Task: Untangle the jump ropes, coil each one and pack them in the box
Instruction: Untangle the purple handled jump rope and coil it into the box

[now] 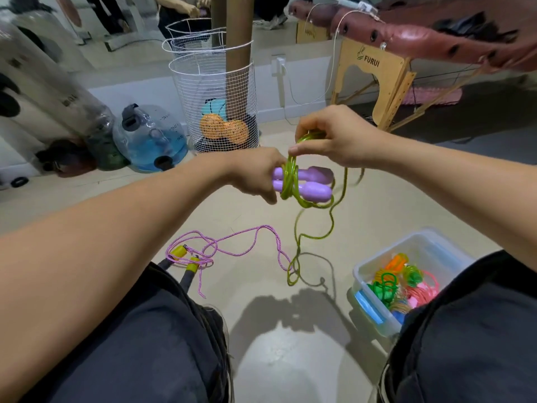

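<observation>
Partly done: several coiled ropes packed in box (374, 264) below right hand (343, 141); green rope (293, 181) mid-winding round purple handles (312, 189) clamped in left hand (255, 177), right hand pinching loops; pink rope (232, 242) loose on floor below left hand.

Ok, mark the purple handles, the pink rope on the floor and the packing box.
purple handles (315, 191), head view, on the lower handle's bulb end.
pink rope (250, 229), head view, on the strand arching across the floor.
packing box (366, 264), head view, on its clear near-left wall.
</observation>
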